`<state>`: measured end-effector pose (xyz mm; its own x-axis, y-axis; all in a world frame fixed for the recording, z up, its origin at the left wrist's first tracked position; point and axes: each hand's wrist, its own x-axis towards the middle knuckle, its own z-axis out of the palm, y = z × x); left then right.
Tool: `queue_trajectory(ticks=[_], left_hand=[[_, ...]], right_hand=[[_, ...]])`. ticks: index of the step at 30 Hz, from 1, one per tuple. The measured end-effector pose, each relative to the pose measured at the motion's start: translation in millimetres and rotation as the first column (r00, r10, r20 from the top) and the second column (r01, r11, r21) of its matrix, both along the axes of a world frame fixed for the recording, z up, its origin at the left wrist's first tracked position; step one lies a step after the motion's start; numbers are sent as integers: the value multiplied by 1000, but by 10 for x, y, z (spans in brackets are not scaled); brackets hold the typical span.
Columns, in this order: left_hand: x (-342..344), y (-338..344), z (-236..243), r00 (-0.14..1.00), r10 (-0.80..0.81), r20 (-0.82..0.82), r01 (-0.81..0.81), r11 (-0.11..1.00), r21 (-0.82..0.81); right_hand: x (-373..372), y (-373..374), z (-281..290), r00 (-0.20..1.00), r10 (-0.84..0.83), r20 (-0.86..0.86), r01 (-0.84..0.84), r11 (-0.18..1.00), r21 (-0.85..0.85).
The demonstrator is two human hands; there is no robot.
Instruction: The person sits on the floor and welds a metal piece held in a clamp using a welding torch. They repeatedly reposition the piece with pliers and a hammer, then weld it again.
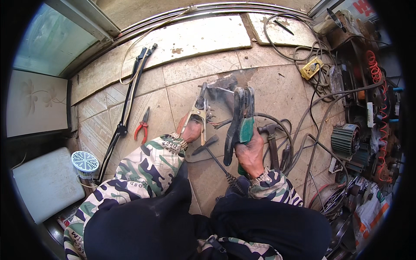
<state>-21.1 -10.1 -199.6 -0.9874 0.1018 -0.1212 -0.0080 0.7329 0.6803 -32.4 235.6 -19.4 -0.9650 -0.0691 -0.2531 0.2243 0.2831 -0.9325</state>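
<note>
My left hand [193,131] is closed around the handles of a brass-coloured welding ground clamp [199,105]. Opposite it, my right hand [251,154] grips a black and green welding electrode holder [245,130]. A thin rod [222,89] spans the space between the clamp's upper end and the holder's jaws; whether it touches both I cannot tell. On the tiles below lies a chipping hammer [217,160] with a coiled-wire handle. A claw hammer [271,138] rests just right of my right hand. Red-handled pliers [142,127] lie left of my left forearm.
A black folding lamp arm [126,106] and a round white lamp [85,161] are at left. Light boards [195,39] line the far side. Cables [299,151], a yellow socket box [312,68], a finned motor [345,139] and a red coiled cord [373,65] crowd the right.
</note>
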Motion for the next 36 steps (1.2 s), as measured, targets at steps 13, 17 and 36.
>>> queue_trajectory(ticks=[13, 17, 36], left_hand=[[-57, 39, 41, 987, 130, 91, -148, 962, 229], [-91, 58, 144, 985, 144, 90, -164, 944, 285], [228, -141, -1138, 927, 244, 284, -218, 969, -120]], right_hand=[[1, 21, -28, 1000, -2, -15, 2, 999, 49], [-8, -2, 17, 1000, -7, -1, 7, 999, 47], [-5, 57, 80, 993, 115, -17, -110, 979, 170]])
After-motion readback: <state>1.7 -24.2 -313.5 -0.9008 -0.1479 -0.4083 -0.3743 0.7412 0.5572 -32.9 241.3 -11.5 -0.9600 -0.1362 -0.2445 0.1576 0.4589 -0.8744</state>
